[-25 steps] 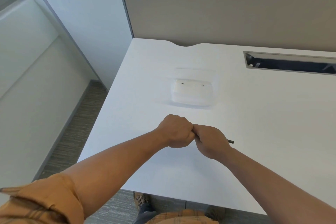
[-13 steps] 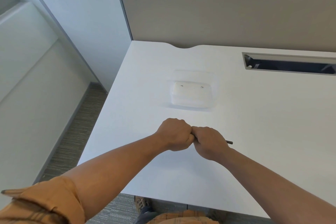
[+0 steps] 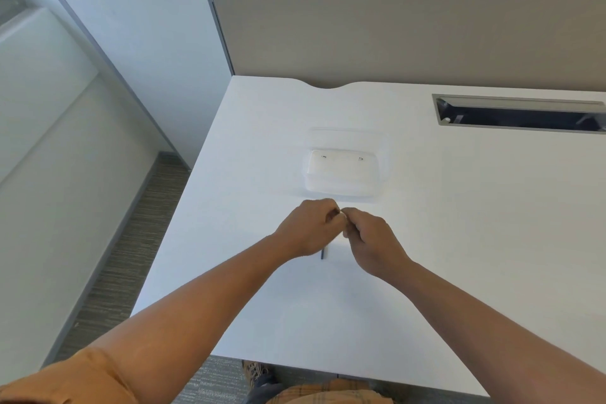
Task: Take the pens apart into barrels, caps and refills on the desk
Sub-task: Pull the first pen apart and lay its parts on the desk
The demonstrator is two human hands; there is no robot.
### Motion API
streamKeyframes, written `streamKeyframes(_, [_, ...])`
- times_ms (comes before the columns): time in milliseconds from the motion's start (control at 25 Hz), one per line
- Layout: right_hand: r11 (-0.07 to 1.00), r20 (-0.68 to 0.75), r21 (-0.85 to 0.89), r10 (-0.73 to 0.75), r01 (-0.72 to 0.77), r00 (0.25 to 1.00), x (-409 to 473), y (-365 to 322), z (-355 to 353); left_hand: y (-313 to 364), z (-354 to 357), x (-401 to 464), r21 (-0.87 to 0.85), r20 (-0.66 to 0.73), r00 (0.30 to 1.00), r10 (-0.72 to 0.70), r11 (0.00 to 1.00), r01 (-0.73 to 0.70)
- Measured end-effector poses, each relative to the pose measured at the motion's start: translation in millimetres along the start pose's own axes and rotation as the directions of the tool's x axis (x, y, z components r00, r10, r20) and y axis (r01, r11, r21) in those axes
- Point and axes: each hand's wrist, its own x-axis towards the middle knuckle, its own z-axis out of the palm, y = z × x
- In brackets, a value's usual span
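My left hand [image 3: 308, 228] is closed around a dark pen [image 3: 323, 254]; only the pen's lower end shows, sticking out under the hand toward me. My right hand [image 3: 370, 241] is curled, and its fingertips meet the left hand's fingertips at the pen's upper end, which is hidden between them. Both hands hover just above the white desk [image 3: 426, 272]. I cannot tell which part of the pen the right fingers pinch.
A clear plastic box [image 3: 344, 188] stands on the desk just beyond my hands. A grey cable slot [image 3: 518, 115] is cut into the desk at the back right. A beige partition [image 3: 410, 36] closes the far edge. The desk's left edge drops to the floor.
The pen end that stuck out to the right of my right hand now points toward me from under my left hand. Both hands have shifted slightly and the fists have loosened.
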Motion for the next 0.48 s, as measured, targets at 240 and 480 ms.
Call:
streamKeyframes(240, [0.963, -0.036, 0.251, 0.113, -0.101, 0.993, 2.0, -2.5, 6.2, 3.7, 11.1, 2.5, -0.666, -0.116, 0.988, -0.100, 0.746, -0.003])
streamKeyframes(480, [0.909, -0.089, 0.384, 0.214, -0.164, 0.973, 2.8, 4.0, 1.0, 14.4, 7.4, 12.4, -0.593, -0.183, 0.981, -0.060, 0.803, -0.061])
